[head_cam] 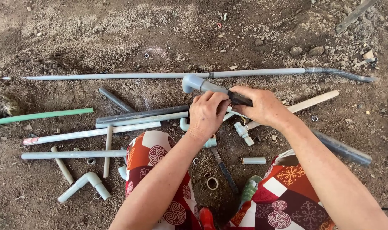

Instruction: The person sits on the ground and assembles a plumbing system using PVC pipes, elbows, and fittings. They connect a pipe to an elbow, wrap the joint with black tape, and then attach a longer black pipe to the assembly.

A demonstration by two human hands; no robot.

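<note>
My left hand [207, 113] and my right hand [262, 106] meet over a short grey pipe with an elbow fitting [193, 82] at its far end. Both hands grip this pipe where a band of black tape [240, 100] wraps it. The elbow end sticks out up and to the left of my fingers. Below the hands on the dirt lie a small grey pipe fitting [243, 133], a short pipe stub [253, 160] and a roll of tape [212, 183].
A long thin grey pipe [117, 76] with a corrugated hose end [343, 74] lies across the far ground. Several grey and dark pipes [130, 121], a green pipe [40, 115], an elbow piece [85, 184] and a wooden stick [313, 101] lie around my patterned knees [149, 155].
</note>
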